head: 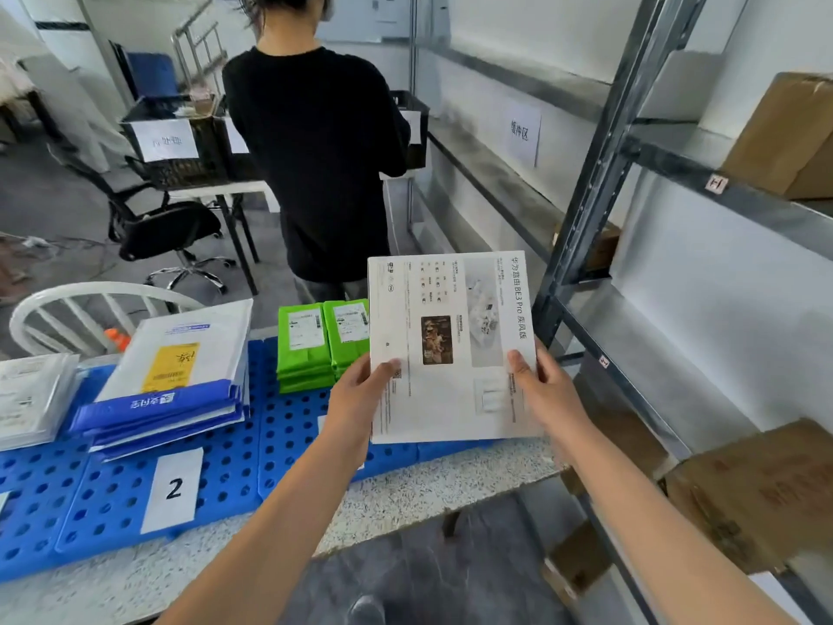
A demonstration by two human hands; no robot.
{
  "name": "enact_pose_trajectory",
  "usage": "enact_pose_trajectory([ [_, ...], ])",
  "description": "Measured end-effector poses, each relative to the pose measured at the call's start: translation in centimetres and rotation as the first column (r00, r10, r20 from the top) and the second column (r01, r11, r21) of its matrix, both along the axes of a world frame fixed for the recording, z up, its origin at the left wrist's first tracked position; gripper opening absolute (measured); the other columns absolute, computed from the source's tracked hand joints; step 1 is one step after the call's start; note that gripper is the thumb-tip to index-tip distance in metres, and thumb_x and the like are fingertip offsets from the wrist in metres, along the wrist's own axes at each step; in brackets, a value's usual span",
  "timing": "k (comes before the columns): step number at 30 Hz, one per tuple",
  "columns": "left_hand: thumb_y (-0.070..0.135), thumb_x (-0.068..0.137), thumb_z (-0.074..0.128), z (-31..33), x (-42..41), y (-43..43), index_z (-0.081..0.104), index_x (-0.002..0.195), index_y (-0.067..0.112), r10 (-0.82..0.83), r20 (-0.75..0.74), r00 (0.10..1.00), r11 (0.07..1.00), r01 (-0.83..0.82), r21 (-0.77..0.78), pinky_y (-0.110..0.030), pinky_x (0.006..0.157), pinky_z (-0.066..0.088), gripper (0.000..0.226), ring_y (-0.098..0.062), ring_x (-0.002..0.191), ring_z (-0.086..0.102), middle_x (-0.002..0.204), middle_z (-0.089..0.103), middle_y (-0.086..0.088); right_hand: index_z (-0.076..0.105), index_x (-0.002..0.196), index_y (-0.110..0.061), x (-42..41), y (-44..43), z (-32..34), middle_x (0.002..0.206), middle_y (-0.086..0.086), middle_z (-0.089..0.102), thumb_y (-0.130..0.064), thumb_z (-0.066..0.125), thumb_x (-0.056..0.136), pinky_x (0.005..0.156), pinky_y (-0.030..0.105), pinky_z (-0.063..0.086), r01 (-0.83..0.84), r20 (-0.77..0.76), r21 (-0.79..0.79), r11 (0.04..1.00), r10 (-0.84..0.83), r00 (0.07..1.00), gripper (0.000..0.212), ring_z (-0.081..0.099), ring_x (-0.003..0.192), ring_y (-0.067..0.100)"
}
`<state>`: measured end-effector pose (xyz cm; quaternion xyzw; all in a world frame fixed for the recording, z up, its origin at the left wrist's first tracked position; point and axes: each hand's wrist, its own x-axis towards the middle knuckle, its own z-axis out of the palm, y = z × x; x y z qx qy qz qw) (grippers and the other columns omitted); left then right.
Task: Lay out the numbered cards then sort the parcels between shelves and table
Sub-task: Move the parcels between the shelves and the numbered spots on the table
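My left hand (360, 390) and right hand (545, 390) hold a flat white box (450, 349) between them, one on each side edge. Both thumbs are pressed on its printed face, and the other fingers are curled behind it, out of sight. The box is upright and lifted, its lower edge over the right end of the counter (405, 493), with the printing turned sideways to me.

Under the box lie blue perforated mats (288, 435) that cover most of the counter. Just beyond my left hand, two stacks of green parcels (322, 345) sit side by side on a mat, labels up. Further left is a slumped stack of blue and white mailers (180, 390), the top one carrying a yellow label. In front of that stack a white card marked 2 (173, 489) lies flat on the mat. At the far left edge is a pile of pale plastic bags (31, 394).

To my right stands a grey metal shelf rack (599, 173), with a cardboard box (784, 133) on an upper shelf and another carton (757, 493) lower down. Behind the counter are a white chair back (90, 309) and a black office chair (167, 232). A person in a black top (315, 151) stands facing away, beside black crates (176, 142) on a further table.
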<state>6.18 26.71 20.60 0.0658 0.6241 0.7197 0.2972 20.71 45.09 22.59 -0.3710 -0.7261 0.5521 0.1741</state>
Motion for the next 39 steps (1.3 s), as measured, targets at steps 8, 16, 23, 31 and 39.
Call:
enact_pose_trajectory([
  [8, 0.032, 0.087, 0.069, -1.5, -7.0, 5.1, 0.067, 0.114, 0.023, 0.014, 0.063, 0.998, 1.0, -0.015, 0.025, -0.046, 0.089, 0.055, 0.028, -0.023, 0.1, 0.069, 0.108, 0.073, 0.001, 0.031, 0.145, -0.045, -7.3, 5.1, -0.2, 0.141, -0.011, 0.05, -0.064, 0.051, 0.085, 0.105, 0.049, 0.043, -0.003, 0.031, -0.02, 1.0, 0.004, 1.0, 0.066, 0.049, 0.127, 0.017],
  [16, 0.031, 0.088, 0.068, -2.8, -15.1, 10.2, 0.068, 0.108, 0.023, 0.033, 0.13, 0.991, 0.999, -0.032, -0.014, -0.046, 0.088, 0.056, 0.022, -0.023, 0.097, 0.07, 0.104, 0.074, 0.0, 0.047, 0.13, -0.046, -15.9, 10.4, -1.0, 0.124, -0.01, 0.063, -0.079, 0.052, 0.066, 0.093, 0.051, 0.052, -0.007, 0.103, -0.082, 0.997, 0.016, 0.995, 0.073, 0.061, 0.112, 0.018],
  [23, 0.041, 0.072, 0.075, -5.4, -19.6, 14.0, 0.074, 0.094, 0.023, 0.013, 0.14, 0.99, 0.998, -0.005, -0.058, -0.047, 0.101, 0.047, 0.029, -0.022, 0.104, 0.066, 0.103, 0.074, 0.003, 0.035, 0.139, -0.048, -21.1, 15.5, -3.3, 0.138, -0.014, 0.052, -0.081, 0.049, 0.073, 0.101, 0.049, 0.046, -0.008, 0.203, -0.043, 0.999, 0.016, 0.979, 0.075, 0.052, 0.124, 0.017],
  [31, 0.059, 0.049, 0.083, -6.9, -22.0, 17.6, 0.065, 0.122, 0.02, 0.054, 0.223, 0.973, 0.996, -0.037, -0.079, -0.037, 0.112, 0.035, 0.085, -0.013, 0.121, 0.055, 0.128, 0.061, 0.011, 0.044, 0.135, -0.042, -25.4, 20.7, -4.8, 0.13, -0.01, 0.059, -0.058, 0.049, 0.091, 0.097, 0.046, 0.05, -0.086, 0.276, -0.065, 0.994, 0.1, 0.956, 0.047, 0.06, 0.113, 0.016],
  [39, 0.027, 0.088, 0.07, -7.2, -22.8, 19.2, 0.07, 0.106, 0.016, 0.115, 0.252, 0.961, 0.989, -0.086, -0.123, -0.004, 0.076, 0.042, 0.022, 0.002, 0.087, 0.056, 0.095, 0.064, 0.023, 0.03, 0.147, -0.039, -27.7, 23.0, -6.4, 0.144, -0.007, 0.047, -0.066, 0.047, 0.088, 0.104, 0.045, 0.044, -0.119, 0.374, -0.136, 0.984, 0.162, 0.913, 0.067, 0.05, 0.127, 0.021],
])
